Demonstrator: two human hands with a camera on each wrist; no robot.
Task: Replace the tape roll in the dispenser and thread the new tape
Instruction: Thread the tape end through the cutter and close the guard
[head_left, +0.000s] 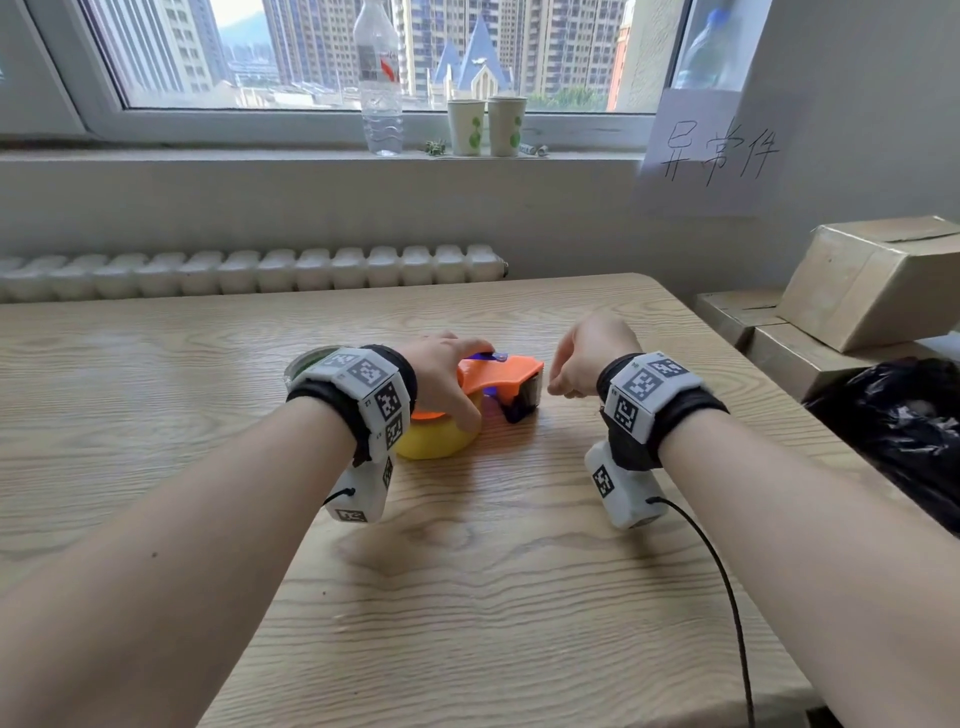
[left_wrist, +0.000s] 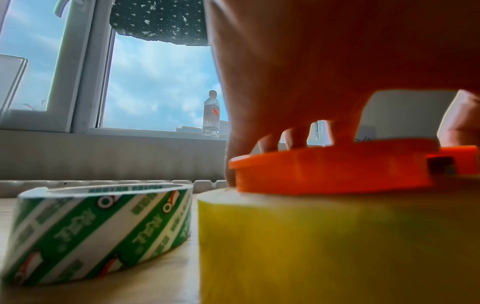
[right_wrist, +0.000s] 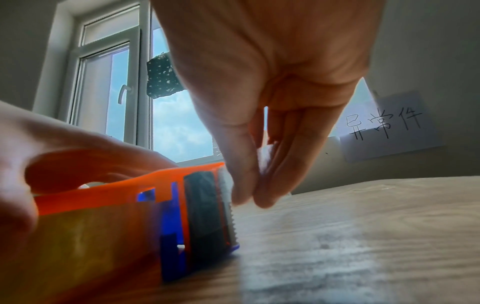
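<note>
An orange tape dispenser loaded with a yellow tape roll lies on its side on the wooden table. My left hand grips it from above, fingers over the orange frame and thumb against the roll. My right hand is at the dispenser's front end, where the thumb and fingers pinch a thin clear tape end beside the serrated blade and black roller. A nearly spent green-and-white tape roll lies flat behind my left wrist.
On the windowsill stand a water bottle and two paper cups. Cardboard boxes and a black plastic bag sit past the table's right edge. A handwritten paper sign hangs on the wall, and a radiator runs behind the table.
</note>
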